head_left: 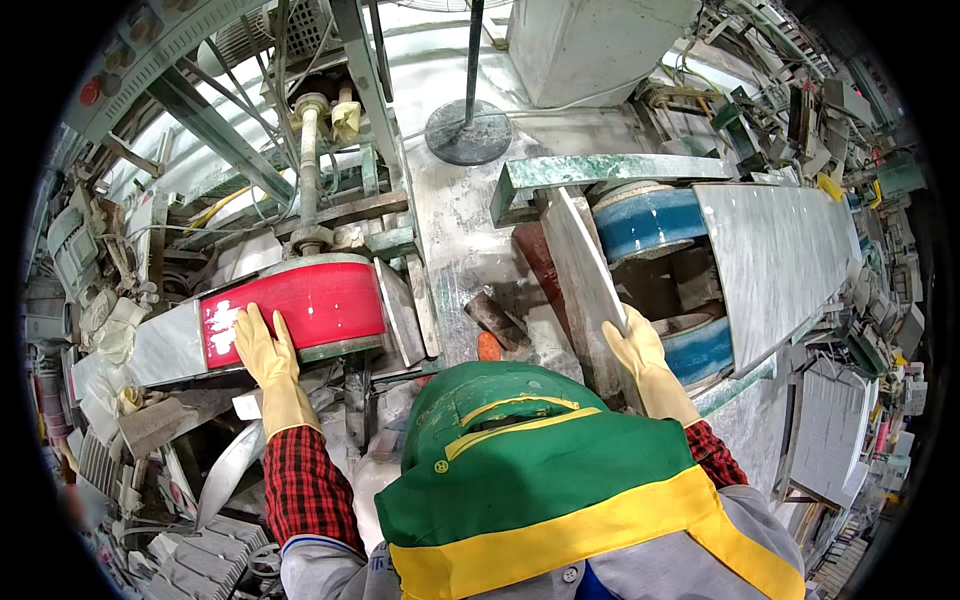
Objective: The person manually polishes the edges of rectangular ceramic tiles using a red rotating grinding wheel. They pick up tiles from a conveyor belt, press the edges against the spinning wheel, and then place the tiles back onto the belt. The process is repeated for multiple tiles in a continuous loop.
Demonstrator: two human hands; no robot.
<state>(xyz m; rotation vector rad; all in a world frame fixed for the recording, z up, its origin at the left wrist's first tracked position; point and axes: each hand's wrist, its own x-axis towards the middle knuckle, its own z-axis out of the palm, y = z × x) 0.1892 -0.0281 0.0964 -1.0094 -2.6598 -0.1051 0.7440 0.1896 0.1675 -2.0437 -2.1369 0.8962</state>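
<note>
My left hand (265, 358), in a cream rubber glove, lies with its fingers spread on the red belt (310, 305) of a belt grinder at the left. White worn patches show on the belt beside the fingertips. On the right, my right hand (640, 355), in the same kind of glove, rests over the edge of a pale upright panel (585, 265). Its fingers look stretched out along that edge, partly hidden behind it. Just beyond the panel is a second machine with a blue belt (650, 222), which runs round two drums. Neither hand lifts anything.
A grey stone-like plate (780, 260) covers the right machine. A green metal bar (615, 172) runs above the blue belt. Between the machines lie a dark cylinder (497, 320) and an orange piece (489, 347). A round black stand base (468, 132) stands farther back. Clutter crowds both sides.
</note>
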